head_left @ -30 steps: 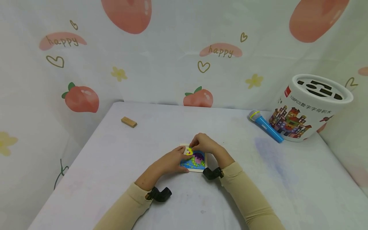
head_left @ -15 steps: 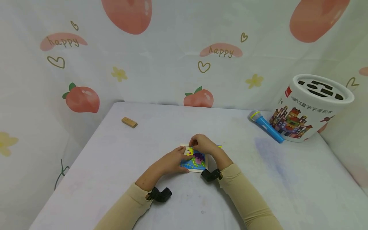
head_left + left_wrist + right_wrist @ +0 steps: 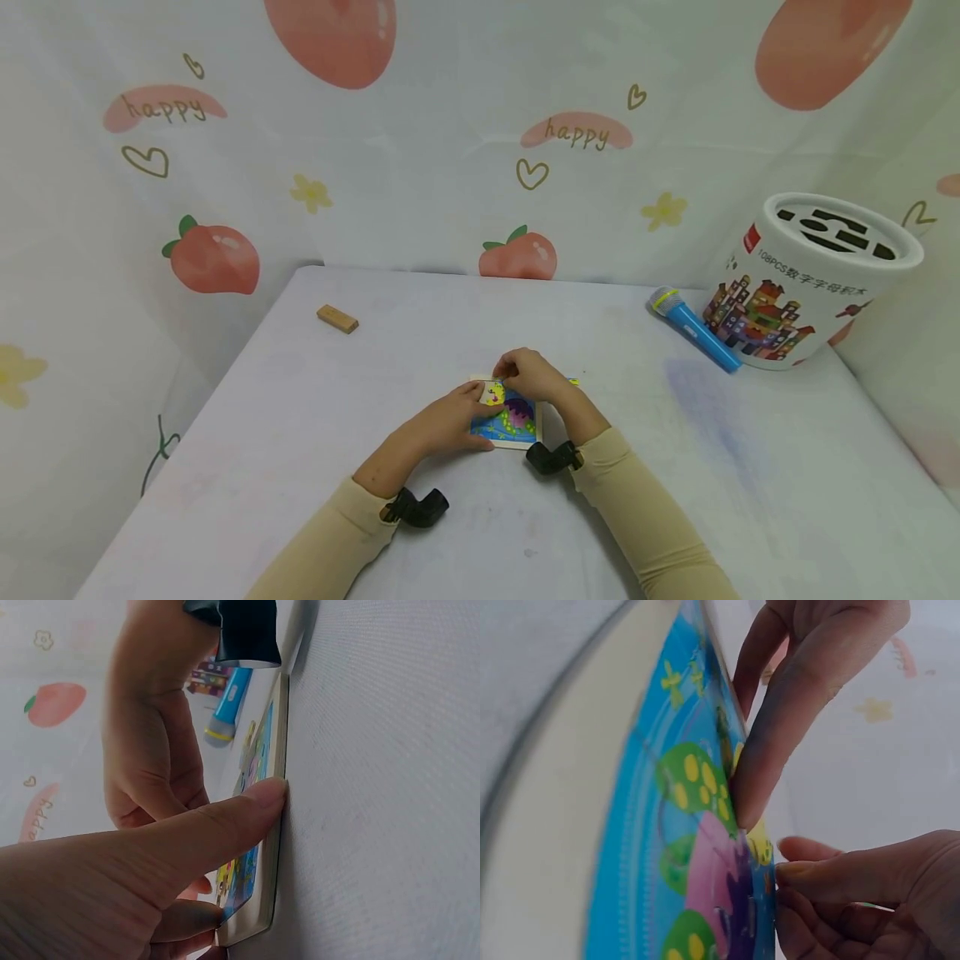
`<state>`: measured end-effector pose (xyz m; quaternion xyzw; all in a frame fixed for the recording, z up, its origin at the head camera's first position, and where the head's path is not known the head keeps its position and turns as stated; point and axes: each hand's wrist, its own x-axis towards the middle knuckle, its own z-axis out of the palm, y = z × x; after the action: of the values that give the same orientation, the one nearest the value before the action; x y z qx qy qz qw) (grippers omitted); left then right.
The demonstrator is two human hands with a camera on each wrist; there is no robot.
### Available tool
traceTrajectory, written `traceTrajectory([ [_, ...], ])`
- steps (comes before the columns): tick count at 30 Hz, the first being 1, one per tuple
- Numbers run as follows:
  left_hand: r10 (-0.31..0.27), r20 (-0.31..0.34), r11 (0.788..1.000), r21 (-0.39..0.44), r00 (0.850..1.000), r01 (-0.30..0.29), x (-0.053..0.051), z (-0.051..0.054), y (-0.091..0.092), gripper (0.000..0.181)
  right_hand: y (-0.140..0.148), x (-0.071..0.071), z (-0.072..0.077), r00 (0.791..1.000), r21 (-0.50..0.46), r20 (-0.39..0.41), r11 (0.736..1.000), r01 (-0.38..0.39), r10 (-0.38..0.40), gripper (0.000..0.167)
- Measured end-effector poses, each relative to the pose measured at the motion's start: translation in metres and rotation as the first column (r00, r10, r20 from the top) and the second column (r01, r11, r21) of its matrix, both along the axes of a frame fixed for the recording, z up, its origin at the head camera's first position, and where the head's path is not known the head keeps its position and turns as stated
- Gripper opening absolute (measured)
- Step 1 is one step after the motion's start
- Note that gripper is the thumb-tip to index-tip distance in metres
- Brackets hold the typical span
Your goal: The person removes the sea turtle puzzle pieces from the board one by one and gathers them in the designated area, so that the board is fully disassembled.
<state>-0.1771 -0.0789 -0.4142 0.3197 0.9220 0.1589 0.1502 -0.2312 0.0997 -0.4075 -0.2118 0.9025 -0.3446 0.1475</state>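
Observation:
A small jigsaw puzzle [image 3: 491, 429] with a colourful cartoon picture lies in a pale frame board [image 3: 517, 445] on the table. My left hand [image 3: 448, 421] holds the board at its left side. In the left wrist view its thumb [image 3: 259, 799] lies against the near edge. One left finger [image 3: 769, 750] touches the picture in the right wrist view. At the board's far edge my right hand [image 3: 531, 375] has curled fingers, thumb and index together on the picture; they seem to pinch a puzzle piece, mostly hidden. Another yellow piece [image 3: 574, 382] shows behind the right wrist.
A wooden block [image 3: 337, 319] lies at the back left of the table. To the back right, a blue toy microphone [image 3: 697, 332] lies beside a large white bucket [image 3: 795, 292] with a slotted lid. A patterned curtain [image 3: 420, 167] hangs behind the table.
My right wrist and forearm have shifted slightly left, so the yellow piece behind the wrist has come into sight. The left hand and the board have stayed in place.

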Motion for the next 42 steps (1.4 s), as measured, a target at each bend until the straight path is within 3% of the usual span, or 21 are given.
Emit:
traceTrajectory([
  [24, 0.0, -0.004, 1.0, 0.004, 1.0, 0.0, 0.0, 0.001, 0.0, 0.057, 0.005, 0.003, -0.003, 0.999, -0.054, 0.01, 0.998, 0.041, -0.04, 0.013],
  [30, 0.016, 0.009, 1.0, -0.006, 1.0, -0.016, 0.001, 0.001, 0.001, 0.057, 0.012, 0.003, -0.008, 0.994, -0.087, 0.055, 0.991, 0.103, -0.098, 0.009],
  [42, 0.008, 0.003, 1.0, -0.003, 1.0, -0.008, 0.001, 0.002, 0.001, 0.057, 0.016, 0.005, -0.01, 0.986, -0.135, 0.118, 0.982, 0.129, -0.114, 0.012],
])
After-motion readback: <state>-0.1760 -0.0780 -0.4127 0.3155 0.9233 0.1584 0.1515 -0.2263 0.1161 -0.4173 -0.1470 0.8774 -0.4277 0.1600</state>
